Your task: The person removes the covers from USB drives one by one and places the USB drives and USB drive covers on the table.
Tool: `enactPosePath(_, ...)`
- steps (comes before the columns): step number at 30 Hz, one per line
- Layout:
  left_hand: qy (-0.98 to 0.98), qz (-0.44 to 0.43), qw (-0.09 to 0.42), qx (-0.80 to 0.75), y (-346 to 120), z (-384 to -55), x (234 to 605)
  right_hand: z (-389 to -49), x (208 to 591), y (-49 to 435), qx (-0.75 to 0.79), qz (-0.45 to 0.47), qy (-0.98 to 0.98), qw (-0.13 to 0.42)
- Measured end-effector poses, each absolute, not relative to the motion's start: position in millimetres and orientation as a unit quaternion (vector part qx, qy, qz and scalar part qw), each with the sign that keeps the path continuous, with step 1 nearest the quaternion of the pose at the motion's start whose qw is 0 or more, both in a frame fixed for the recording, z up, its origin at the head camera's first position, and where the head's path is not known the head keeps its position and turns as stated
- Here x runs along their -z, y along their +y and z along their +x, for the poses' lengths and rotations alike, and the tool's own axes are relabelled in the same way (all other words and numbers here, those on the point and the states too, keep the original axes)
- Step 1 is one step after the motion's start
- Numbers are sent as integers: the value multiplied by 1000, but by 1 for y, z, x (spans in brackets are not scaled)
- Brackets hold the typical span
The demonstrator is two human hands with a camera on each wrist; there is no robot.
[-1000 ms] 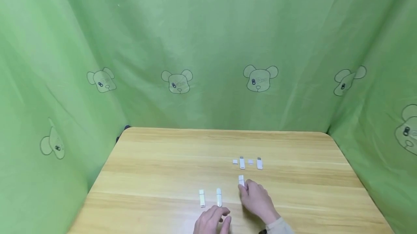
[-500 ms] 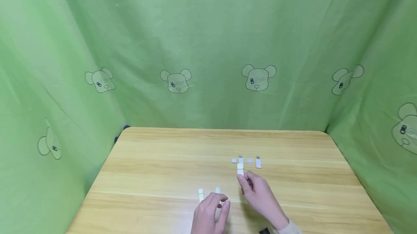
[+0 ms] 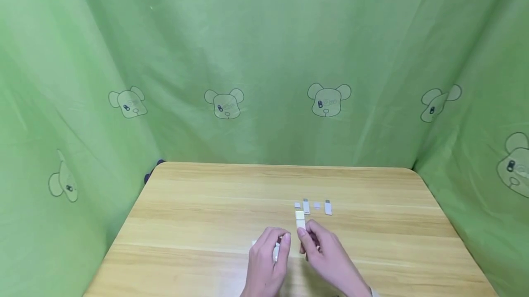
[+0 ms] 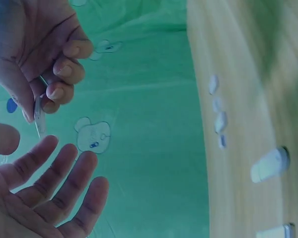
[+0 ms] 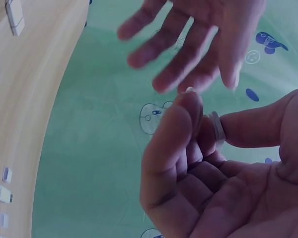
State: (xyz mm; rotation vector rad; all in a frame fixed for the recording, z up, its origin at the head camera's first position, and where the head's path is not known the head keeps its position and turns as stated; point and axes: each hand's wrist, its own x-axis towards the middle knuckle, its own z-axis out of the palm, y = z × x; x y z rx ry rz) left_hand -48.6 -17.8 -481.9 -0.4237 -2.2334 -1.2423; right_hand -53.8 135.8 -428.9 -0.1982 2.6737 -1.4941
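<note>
My right hand (image 3: 328, 253) holds a capped white USB stick (image 3: 300, 220), pinched between thumb and fingers above the table. In the left wrist view that stick (image 4: 38, 116) appears edge-on, its free end close to the fingertips of my left hand (image 4: 49, 198). The left hand has its fingers spread and loosely bent, with nothing held. From the head view, another white USB stick (image 3: 275, 252) shows through the gap between left thumb and fingers. The left wrist view has this stick (image 4: 270, 165) lying on the table, apart from the hand, with a second one (image 4: 275, 232) beside it.
Farther back on the wooden table (image 3: 206, 196) lie two uncapped USB sticks (image 3: 306, 207), metal plugs pointing away. Small white caps (image 3: 317, 205) lie in the same row. A green curtain (image 3: 264, 58) with bear faces surrounds the table's back and sides.
My right hand has lifted the capped USB stick off the table and brought it back and leftward. My left hand has risen toward it, covering more of the near sticks.
</note>
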Motion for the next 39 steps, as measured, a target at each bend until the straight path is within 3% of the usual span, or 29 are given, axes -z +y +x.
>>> enactPosePath(9,-797,-121,135,575,-16,-50,465,-40,432,131,495,-168,852,25)
enactPosePath(13,-773,-70,51,629,-16,-48,460,-37,436,130,485,-227,845,-2)
enactPosePath(16,-746,-28,16,666,-15,-47,458,-36,437,130,488,-239,840,-3)
enactPosePath(26,-687,10,44,726,-14,-41,455,-33,432,126,561,-208,796,91)
enactPosePath(39,-679,27,95,727,-9,-38,453,-31,431,123,583,-191,784,98)
